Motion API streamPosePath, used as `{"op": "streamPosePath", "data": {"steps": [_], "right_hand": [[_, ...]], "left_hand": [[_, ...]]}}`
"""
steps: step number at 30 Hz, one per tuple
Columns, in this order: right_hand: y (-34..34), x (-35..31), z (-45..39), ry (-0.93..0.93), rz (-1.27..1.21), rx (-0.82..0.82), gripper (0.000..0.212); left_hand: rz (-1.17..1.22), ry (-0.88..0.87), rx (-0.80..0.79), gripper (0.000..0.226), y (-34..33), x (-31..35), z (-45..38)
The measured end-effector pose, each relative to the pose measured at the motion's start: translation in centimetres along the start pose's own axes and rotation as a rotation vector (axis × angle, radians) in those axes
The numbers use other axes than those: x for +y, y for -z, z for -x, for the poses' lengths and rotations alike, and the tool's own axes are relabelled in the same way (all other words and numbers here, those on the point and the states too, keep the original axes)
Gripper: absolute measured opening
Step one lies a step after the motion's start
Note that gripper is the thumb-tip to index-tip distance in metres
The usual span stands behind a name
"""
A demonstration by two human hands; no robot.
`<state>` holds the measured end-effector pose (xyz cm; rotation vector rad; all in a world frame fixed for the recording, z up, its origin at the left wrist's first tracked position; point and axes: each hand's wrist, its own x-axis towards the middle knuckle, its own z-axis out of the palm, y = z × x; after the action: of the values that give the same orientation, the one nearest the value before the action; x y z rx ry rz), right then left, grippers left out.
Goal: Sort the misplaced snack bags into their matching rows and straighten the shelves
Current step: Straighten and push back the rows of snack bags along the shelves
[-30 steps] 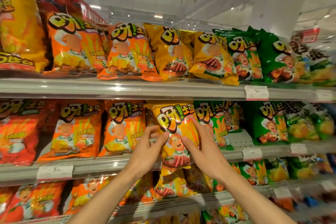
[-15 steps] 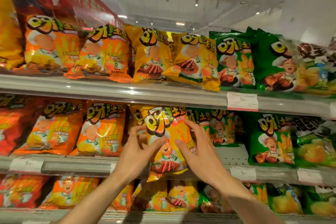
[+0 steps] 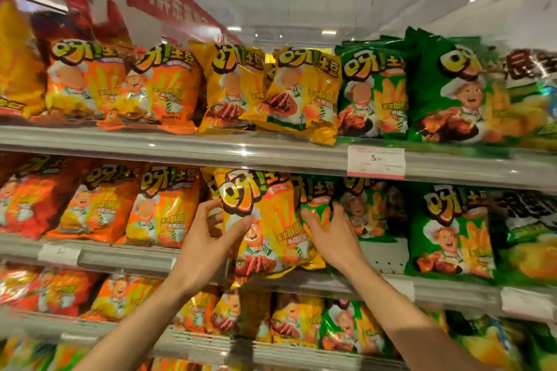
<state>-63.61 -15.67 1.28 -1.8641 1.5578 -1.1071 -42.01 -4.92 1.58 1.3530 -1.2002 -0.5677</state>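
Yellow bag (image 3: 265, 220) is standing at the front of the mid shelf (image 3: 120, 259), btwn both hands, its bottom edge hanging over the shelf lip. Left hand (image 3: 208, 238) is gripping the bag's left edge, thumb across the front, fingers curling behind. Right hand (image 3: 331, 235) is lying flat w/ straight fingers against the bag's right edge, also touching the green bag (image 3: 319, 205) just behind. Mid shelf is holding red and orange bags (image 3: 162, 205) to the left, green bags to the right. Top shelf (image 3: 241, 150) is carrying orange, yellow, then green bags, w/ a price tag (image 3: 375, 161) on its rail. Lower shelf is showing orange, yellow, green packs; detail blurry.
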Motion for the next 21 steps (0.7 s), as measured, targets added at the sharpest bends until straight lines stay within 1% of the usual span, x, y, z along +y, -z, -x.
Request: {"op": "streamPosePath", "data": {"steps": [4,6,8,10,13,14,16,18,19,21], "right_hand": [[-0.7,0.1,-0.4,-0.055,-0.047,0.045,0.081],[-0.7,0.2,-0.3,-0.064,-0.112,0.053,0.078],[-0.1,0.4,-0.3,-0.075,-0.122,0.079,0.079],[1.4,0.9,-0.4,-0.074,-0.084,0.124,0.075],[5.1,2.1,-0.7,-0.062,-0.023,0.187,0.066],[6.4,2.5,-0.8,-0.065,0.007,0.200,0.065],[8.9,3.8,-0.9,-0.053,0.110,0.217,0.070],[10.5,5.1,-0.7,-0.038,0.257,0.215,0.076],[10.9,5.6,-0.5,-0.035,0.338,0.223,0.076],[11.2,6.5,0.1,-0.012,0.503,0.291,0.075]], "left_hand": [[-0.020,-0.012,-0.006,0.066,0.3,-0.3,0.2],[-0.009,-0.017,-0.023,0.073,0.5,-0.4,0.3],[-0.010,-0.007,-0.036,0.078,0.3,-0.4,0.3],[-0.011,-0.018,-0.052,0.074,0.0,-0.4,0.3],[-0.003,-0.034,-0.082,0.078,-0.8,-0.7,0.1],[-0.004,-0.042,-0.092,0.079,-1.1,-0.8,0.0],[-0.002,-0.047,-0.103,0.074,-1.8,-0.9,-0.1],[-0.008,-0.051,-0.110,0.067,-2.6,-0.7,-0.3],[-0.027,-0.052,-0.111,0.065,-3.0,-0.7,-0.4],[-0.092,-0.079,-0.107,0.071,-3.9,-0.4,-0.6]]}}
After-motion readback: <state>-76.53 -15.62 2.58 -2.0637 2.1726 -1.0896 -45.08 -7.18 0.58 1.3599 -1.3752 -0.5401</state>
